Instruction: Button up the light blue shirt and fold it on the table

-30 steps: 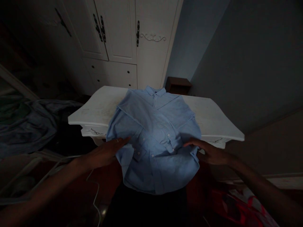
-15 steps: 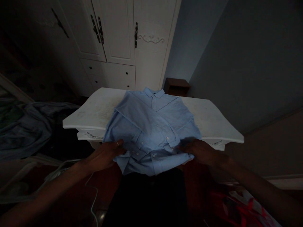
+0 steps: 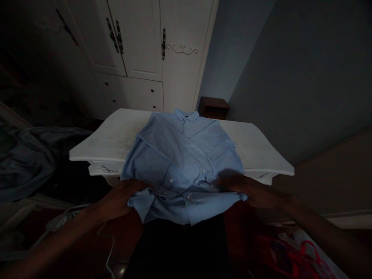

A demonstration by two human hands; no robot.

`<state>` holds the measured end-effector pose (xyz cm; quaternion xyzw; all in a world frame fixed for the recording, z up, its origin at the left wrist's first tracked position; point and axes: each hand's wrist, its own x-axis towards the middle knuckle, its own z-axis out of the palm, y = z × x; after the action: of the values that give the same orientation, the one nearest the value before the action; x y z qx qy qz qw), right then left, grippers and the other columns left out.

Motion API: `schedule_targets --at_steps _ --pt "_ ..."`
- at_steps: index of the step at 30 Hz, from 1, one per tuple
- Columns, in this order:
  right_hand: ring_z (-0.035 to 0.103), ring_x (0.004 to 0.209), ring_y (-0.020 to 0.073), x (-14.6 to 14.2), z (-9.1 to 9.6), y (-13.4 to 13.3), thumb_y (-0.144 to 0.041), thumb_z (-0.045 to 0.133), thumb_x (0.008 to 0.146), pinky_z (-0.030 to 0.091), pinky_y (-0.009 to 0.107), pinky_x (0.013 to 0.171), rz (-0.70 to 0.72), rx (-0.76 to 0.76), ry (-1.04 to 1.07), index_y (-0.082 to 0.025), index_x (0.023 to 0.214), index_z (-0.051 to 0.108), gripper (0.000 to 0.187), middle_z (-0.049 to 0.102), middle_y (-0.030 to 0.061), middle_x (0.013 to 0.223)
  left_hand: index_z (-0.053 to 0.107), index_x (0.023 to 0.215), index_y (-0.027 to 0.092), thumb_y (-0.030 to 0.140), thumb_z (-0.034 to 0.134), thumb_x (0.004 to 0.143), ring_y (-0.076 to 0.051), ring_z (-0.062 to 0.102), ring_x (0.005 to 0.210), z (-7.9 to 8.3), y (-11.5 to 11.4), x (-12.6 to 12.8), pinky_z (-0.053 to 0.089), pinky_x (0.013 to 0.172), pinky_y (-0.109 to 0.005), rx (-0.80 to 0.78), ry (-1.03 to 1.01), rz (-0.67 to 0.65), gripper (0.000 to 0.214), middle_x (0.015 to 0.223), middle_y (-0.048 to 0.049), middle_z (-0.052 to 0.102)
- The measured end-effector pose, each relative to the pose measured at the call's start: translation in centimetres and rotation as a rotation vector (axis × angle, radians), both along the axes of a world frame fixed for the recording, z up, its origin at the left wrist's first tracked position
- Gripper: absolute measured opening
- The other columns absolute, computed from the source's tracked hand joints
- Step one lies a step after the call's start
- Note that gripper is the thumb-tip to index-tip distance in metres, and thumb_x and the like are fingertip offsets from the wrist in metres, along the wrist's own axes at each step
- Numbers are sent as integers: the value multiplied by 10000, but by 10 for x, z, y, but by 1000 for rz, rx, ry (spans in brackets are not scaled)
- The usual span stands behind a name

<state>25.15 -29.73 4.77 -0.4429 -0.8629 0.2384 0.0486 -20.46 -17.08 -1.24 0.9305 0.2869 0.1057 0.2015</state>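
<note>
A light blue button-up shirt [image 3: 186, 151] lies on the white table [image 3: 109, 133], collar toward the far edge and sleeves folded across its front. Its lower part hangs over the near edge. My left hand [image 3: 123, 197] grips the hem at the left, fingers closed on the cloth. At the right side my right hand [image 3: 242, 190] is closed on the hem too, its fingertips partly hidden in shadow and fabric. Between both hands the hem stretches across, with cuffs and buttons showing just above it.
Behind the table stands a white wardrobe [image 3: 139, 46] with dark handles. A small brown cabinet [image 3: 214, 106] sits by the wall. Grey cloth [image 3: 31, 155] is heaped at the left, a white cable [image 3: 110, 248] hangs below, and a red-and-white bag [image 3: 302, 255] lies lower right.
Both hands have moved slightly apart and the left one lower, drawing the shirt's hem wider and a little closer to me. The view has shifted slightly.
</note>
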Motion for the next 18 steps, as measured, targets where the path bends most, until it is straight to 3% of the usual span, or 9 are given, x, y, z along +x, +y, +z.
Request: schedule_targets --at_steps 3,7,11,14,18 --pt "509 1296 241 -5 6 -9 -174 521 883 413 456 1083 -130 -38 1 -289 1429 456 562 532 73 1426 604 1221 241 191 489 856 -202 654 1042 -1 -3 -3 498 919 -314 -79 -118 -14 386 1143 -66 698" --pt "576 1212 252 -12 11 -10 -288 481 910 466 433 1029 -234 -60 130 -253 1355 523 448 602 94 1330 626 1165 223 268 477 863 -214 666 972 -4 -3 -5 515 865 -310 -124 -186 78 340 1082 -72 716" --pt "659 910 235 -10 14 -4 -396 502 886 546 360 834 -326 -40 183 -214 1084 657 310 694 74 960 624 1163 167 282 488 792 -237 666 922 -1 1 -6 523 832 -337 -136 -210 224 412 1020 -93 725" --pt "607 738 190 -5 17 1 -423 525 860 531 295 697 -422 -62 223 -212 886 657 250 636 32 776 639 1135 171 274 489 744 -228 669 857 20 4 3 526 827 -337 -194 -273 286 432 932 -63 734" --pt "546 670 164 2 23 14 -386 545 816 488 266 630 -466 -81 352 -206 816 614 193 568 8 715 671 1073 171 280 512 714 -251 661 886 60 3 22 524 869 -358 -256 -359 379 408 939 -60 737"
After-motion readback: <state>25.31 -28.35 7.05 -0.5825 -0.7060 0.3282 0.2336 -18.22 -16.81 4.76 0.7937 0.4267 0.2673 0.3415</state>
